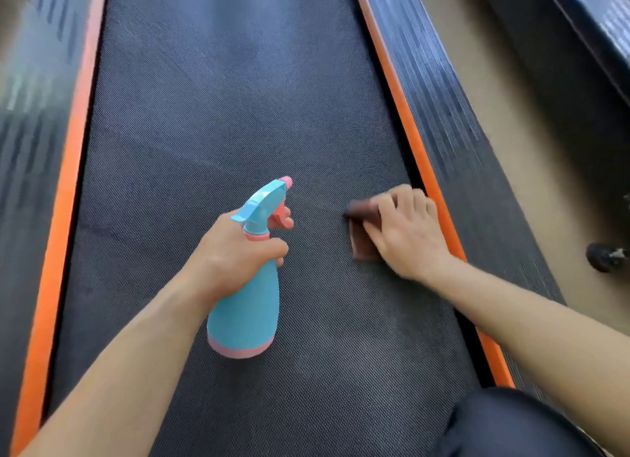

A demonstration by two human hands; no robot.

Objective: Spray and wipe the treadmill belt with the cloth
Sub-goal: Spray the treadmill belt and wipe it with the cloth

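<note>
Orange trim strips (pixel 401 115) and ribbed black side rails (pixel 443 115) on both sides. Tan floor (pixel 525 149) on the right, small black round object (pixel 601 257) on it.

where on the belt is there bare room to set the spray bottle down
Bare belt lies beyond the spray bottle, between the orange strips, and left of the left hand. Crowded by the right strip, where the right hand presses the cloth.

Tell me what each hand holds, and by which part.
Left hand grips the spray bottle by its neck; right hand presses the cloth on the belt.
</note>
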